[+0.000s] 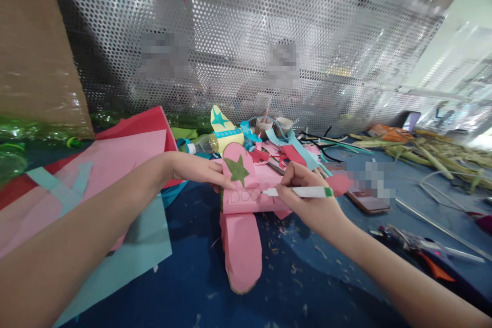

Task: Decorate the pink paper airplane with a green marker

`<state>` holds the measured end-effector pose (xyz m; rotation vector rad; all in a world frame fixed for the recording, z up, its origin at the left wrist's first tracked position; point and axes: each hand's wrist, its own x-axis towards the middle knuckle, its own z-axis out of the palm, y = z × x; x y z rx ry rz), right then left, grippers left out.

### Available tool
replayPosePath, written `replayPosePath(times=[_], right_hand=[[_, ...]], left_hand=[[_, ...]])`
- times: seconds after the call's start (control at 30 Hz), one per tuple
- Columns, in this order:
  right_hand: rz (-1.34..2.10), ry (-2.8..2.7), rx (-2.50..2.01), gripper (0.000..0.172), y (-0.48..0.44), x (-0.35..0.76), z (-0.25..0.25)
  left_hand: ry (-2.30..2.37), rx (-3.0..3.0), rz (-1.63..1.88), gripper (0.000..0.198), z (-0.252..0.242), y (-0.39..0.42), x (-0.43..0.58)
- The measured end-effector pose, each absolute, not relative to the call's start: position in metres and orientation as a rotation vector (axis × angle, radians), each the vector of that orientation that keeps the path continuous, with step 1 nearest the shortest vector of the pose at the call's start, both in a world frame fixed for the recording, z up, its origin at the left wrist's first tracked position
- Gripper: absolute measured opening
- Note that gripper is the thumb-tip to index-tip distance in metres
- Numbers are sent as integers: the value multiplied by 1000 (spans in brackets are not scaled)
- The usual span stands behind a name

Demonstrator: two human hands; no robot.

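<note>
A pink paper airplane [242, 246] lies on the blue table, one rounded wing toward me and a green star [237, 169] on its upright part. My left hand [202, 170] grips the plane's left end, thumb on top and the other fingers partly hidden. Between the fingers of my right hand [302, 195] is a white marker [312, 192] with a green end. Its tip is at the plane's side, just right of a row of drawn outlines. A red pointed piece [339, 184] shows behind my right hand.
Pink, red and light blue paper sheets [149, 236] lie at left. Behind the plane are a yellow bottle plane [228, 138] and paper scraps [269, 151]. At right are a phone [369, 199], a glue gun [418, 248] and dry leaf strips [434, 156]. Perforated metal [238, 36] stands behind.
</note>
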<state>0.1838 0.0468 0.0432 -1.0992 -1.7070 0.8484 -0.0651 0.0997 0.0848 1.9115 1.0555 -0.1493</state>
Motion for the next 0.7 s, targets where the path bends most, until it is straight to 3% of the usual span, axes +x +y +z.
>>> replayPosePath(times=[0.7], right_hand=[[768, -1713, -1150, 17, 48, 189, 49]], left_hand=[[1111, 1782, -155, 65, 85, 99, -61]])
